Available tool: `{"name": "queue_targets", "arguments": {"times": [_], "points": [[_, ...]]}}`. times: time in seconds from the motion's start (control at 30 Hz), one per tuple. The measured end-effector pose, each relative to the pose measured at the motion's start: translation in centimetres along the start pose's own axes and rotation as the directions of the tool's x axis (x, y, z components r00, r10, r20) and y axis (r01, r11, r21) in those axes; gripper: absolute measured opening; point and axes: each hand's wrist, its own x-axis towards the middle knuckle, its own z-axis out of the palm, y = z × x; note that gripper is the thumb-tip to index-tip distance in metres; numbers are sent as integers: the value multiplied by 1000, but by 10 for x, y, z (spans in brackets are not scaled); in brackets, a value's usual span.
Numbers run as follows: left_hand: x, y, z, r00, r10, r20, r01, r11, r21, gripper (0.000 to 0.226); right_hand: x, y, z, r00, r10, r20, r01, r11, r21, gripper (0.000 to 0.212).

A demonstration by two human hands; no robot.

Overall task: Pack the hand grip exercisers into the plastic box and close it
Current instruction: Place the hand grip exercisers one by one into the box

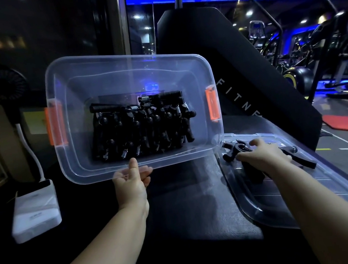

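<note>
The plastic box (pixel 54 86) is up in the middle, tipped so its open top faces me. No lid on it. Inside, a pile of black hand grip exercisers (pixel 141 127) w/ silver springs lies packed close together against the bottom. An orange clip (pixel 55 126) sits on the left end & another orange clip (pixel 212 104) on the right end.

My left hand (pixel 131 182) holds the near rim of the box, one finger up on the rim, the rest curled under.

The clear lid (pixel 312 197) lies flat, near & right of the box. On it is a loose exerciser (pixel 230 146); my right hand (pixel 261 155) curls round it. A second loose one (pixel 302 160) lies just right of that hand.

A grey mat (pixel 200 195) is under all this. Left: a white block (pixel 35 209) & a small black fan (pixel 0 83). Far right: gym machines in blue light.
</note>
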Motion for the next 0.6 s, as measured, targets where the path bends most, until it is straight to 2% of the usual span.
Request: {"name": "queue_targets", "arguments": {"times": [0.27,0.33,0.43,0.5,0.6], "points": [[0,0,-1,1000,-6,-1,6,1000,-4,20,-7,8,-1,993,-86,84,86,996,6,87],[0,1,0,1000,-5,0,5,1000,-3,20,-7,9,-3,989,-93,112,94,995,-11,77],[0,1,0,1000,-4,3,4,1000,-9,20,-10,10,-9,976,-113,184,130,988,-86,51],[0,1,0,1000,-4,5,4,1000,-8,20,-11,13,-10,975,-107,195,133,983,-126,51],[2,0,-1,1000,2,4,-2,1000,0,20,-14,22,-8,987,-74,140,99,978,-182,64]]}}
